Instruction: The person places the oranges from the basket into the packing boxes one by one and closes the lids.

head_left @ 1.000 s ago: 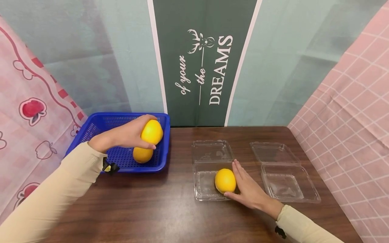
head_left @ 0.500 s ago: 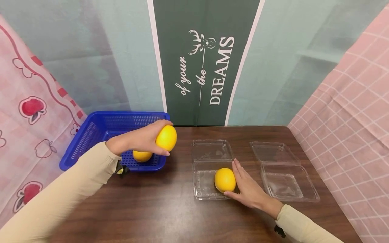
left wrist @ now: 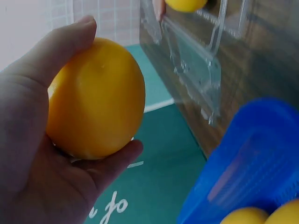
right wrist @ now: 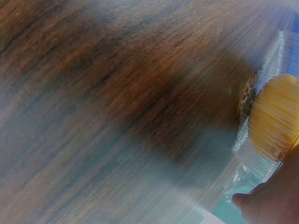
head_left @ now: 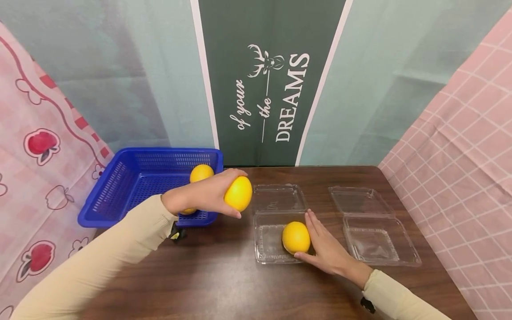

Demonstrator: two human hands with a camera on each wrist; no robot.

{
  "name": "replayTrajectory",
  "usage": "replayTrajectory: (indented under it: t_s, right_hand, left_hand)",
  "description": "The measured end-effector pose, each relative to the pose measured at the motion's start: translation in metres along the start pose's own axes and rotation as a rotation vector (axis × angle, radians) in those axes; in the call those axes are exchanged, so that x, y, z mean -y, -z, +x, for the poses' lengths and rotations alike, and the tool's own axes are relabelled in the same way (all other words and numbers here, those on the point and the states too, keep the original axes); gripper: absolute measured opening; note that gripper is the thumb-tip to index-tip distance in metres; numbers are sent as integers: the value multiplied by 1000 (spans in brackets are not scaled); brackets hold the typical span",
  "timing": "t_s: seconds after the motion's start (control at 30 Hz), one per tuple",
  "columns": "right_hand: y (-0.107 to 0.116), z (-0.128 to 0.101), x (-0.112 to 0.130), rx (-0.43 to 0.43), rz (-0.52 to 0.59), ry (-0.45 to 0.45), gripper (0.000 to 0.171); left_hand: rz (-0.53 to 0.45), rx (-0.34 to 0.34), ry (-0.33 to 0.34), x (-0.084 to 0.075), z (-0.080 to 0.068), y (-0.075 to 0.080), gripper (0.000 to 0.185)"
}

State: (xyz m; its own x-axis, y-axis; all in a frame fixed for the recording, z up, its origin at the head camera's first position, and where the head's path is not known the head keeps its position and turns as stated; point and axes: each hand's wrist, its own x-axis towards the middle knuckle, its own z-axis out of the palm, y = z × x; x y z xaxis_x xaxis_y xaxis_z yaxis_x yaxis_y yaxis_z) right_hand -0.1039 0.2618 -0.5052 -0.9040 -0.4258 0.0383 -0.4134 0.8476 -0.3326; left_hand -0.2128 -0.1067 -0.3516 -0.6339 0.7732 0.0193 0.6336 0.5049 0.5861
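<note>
In the head view, my left hand [head_left: 210,194] grips an orange [head_left: 238,194], its thumb below and fingers over the top. It is in the air between the basket and the left clear plastic container [head_left: 267,238]. The left wrist view shows the held orange [left wrist: 100,100] against the palm. Another orange [head_left: 296,238] sits in the container's base, toward its right side. My right hand [head_left: 330,249] rests at that side with straight fingers and the thumb spread at the front. Its fingertips are partly cut off in the right wrist view.
A blue basket [head_left: 100,191] at the back left holds an orange [head_left: 202,172] and another partly hidden by my left wrist. A second clear container [head_left: 374,242] lies opened out on the right of the brown table [head_left: 224,275]. Cloth curtains surround the table.
My left hand has lifted an orange out of the basket and carried it right, past the basket's rim. An orange behind it in the basket has come into sight. The right hand stays put.
</note>
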Motion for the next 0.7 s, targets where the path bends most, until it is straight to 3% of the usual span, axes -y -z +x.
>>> replayTrajectory:
  t_s: [0.3,0.7]
  right_hand:
    - [0,0,0,-7,-5,5,113]
    - [-4,-1,0,1,14,-10,113]
  left_hand:
    - [2,-6,-50,-10,10,-30,96]
    - [-13,17,-64,-16,20,-74,99]
